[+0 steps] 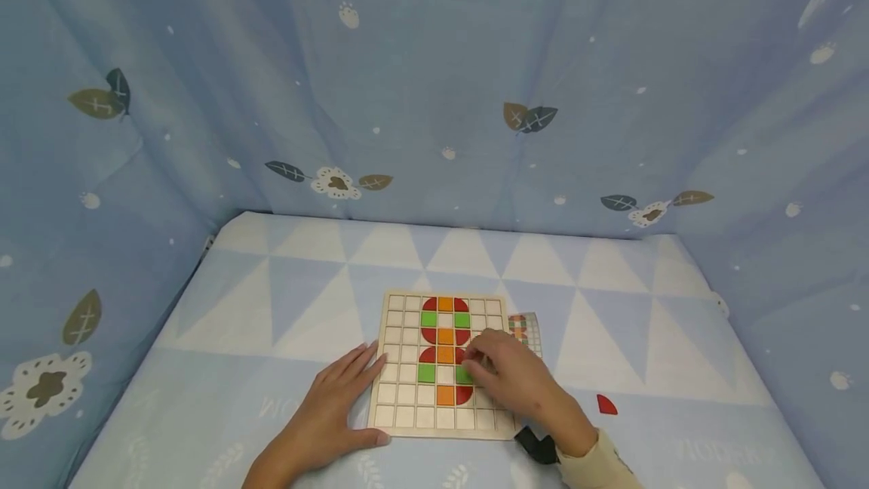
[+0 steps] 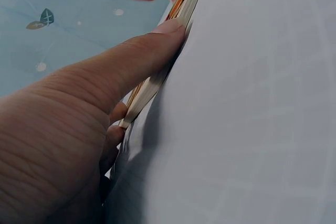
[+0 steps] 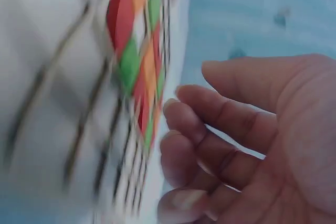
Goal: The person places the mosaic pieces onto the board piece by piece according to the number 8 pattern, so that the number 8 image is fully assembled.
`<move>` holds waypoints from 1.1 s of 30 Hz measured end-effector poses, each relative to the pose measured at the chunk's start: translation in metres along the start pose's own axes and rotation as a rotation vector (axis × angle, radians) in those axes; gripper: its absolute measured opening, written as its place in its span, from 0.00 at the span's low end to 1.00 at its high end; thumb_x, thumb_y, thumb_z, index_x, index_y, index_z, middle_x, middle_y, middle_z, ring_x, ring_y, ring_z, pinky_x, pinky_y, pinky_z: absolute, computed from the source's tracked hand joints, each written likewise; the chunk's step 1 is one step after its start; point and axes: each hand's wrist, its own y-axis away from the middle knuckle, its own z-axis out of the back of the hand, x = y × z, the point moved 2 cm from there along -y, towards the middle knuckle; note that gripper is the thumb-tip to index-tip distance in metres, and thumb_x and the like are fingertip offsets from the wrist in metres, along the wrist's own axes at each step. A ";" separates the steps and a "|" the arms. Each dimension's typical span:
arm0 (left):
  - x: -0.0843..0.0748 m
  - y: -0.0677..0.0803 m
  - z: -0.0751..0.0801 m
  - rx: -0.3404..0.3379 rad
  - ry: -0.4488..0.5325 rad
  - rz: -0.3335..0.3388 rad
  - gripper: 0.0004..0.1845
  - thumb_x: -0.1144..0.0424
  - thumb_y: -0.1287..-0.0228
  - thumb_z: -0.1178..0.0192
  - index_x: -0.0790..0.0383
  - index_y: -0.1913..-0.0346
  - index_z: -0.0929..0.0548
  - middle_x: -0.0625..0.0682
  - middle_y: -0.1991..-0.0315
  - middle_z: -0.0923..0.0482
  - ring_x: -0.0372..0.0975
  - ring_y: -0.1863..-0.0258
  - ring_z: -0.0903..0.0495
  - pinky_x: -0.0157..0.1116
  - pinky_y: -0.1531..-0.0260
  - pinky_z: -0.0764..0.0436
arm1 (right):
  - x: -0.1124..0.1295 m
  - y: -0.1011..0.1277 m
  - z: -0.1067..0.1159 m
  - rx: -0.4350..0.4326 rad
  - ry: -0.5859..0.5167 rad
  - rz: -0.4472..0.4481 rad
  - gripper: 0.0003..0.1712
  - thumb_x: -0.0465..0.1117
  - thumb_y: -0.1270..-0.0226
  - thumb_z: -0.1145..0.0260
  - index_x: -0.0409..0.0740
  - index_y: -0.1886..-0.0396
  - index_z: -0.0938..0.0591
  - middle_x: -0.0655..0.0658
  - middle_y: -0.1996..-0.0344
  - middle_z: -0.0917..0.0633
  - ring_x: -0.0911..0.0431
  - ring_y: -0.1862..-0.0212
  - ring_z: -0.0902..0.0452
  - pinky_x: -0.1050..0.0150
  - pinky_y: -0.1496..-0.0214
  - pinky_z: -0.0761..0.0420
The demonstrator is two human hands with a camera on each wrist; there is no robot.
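A square wooden grid board [image 1: 405,417] lies on the cloth, with red quarter-round pieces, orange squares [image 1: 445,395] and green squares [image 1: 426,373] set in its middle columns. My left hand [image 1: 333,402] rests against the board's left side, its thumb by the near left corner. In the left wrist view that thumb [image 2: 170,26] touches the board's edge. Over the board's right half hovers my right hand [image 1: 519,376], fingers loosely bent. The right wrist view shows its thumb apart from the fingers [image 3: 226,111], with no piece visible between them.
A printed pattern card [image 1: 533,329] lies at the board's right edge, partly hidden by the right hand. One loose red quarter-round piece [image 1: 607,404] is on the cloth to the right. A black strap-like thing [image 1: 536,446] sits by the right wrist. Patterned curtains [image 1: 434,81] enclose the table.
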 end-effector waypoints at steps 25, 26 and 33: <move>-0.001 0.001 0.003 0.020 0.006 0.018 0.60 0.34 0.50 0.23 0.52 0.17 0.38 0.47 0.16 0.49 0.48 0.17 0.51 0.56 0.27 0.49 | -0.109 0.096 0.063 0.065 -0.063 -0.598 0.12 0.35 0.33 0.28 0.36 0.56 0.21 0.46 0.68 0.24 0.54 0.66 0.27 0.56 0.63 0.25; -0.001 0.001 0.002 0.021 0.008 0.018 0.60 0.34 0.50 0.23 0.52 0.17 0.38 0.47 0.16 0.49 0.48 0.17 0.51 0.56 0.27 0.49 | -0.109 0.097 0.063 0.063 -0.067 -0.609 0.11 0.35 0.33 0.28 0.36 0.57 0.21 0.46 0.67 0.23 0.54 0.66 0.26 0.55 0.62 0.24; -0.003 0.001 0.003 0.018 0.011 0.007 0.60 0.34 0.51 0.23 0.53 0.18 0.37 0.47 0.16 0.49 0.48 0.18 0.51 0.55 0.27 0.49 | -0.104 0.103 0.063 0.076 -0.075 -0.585 0.15 0.35 0.36 0.25 0.35 0.55 0.20 0.45 0.64 0.23 0.52 0.63 0.29 0.54 0.60 0.24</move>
